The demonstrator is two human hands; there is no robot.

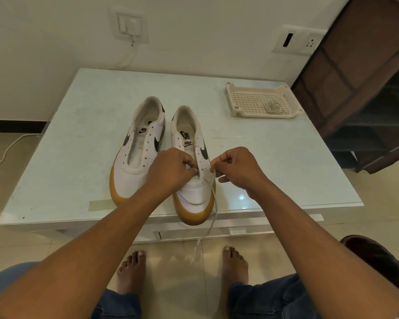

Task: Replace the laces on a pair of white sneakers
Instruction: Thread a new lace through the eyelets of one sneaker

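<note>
On the table, the left sneaker stands with all its eyelets bare – no lace is in it yet. Just beside it, our left hand is curled over the front of the right sneaker and pinches its flap at the lowest eyelets; whether the lace also sits between these fingers, we cannot tell. The lace comes out at that same place, runs to the right and then hangs down over the table edge toward the floor. Our right hand pinches it close to the shoe. The two hands are near each other but do not touch.

We judge that the lacing has only begun – the first, lowest row. The next move probably asks us to even the two ends, then cross them to the next eyelets. Further right, a tray holds a second lace, coiled.
</note>
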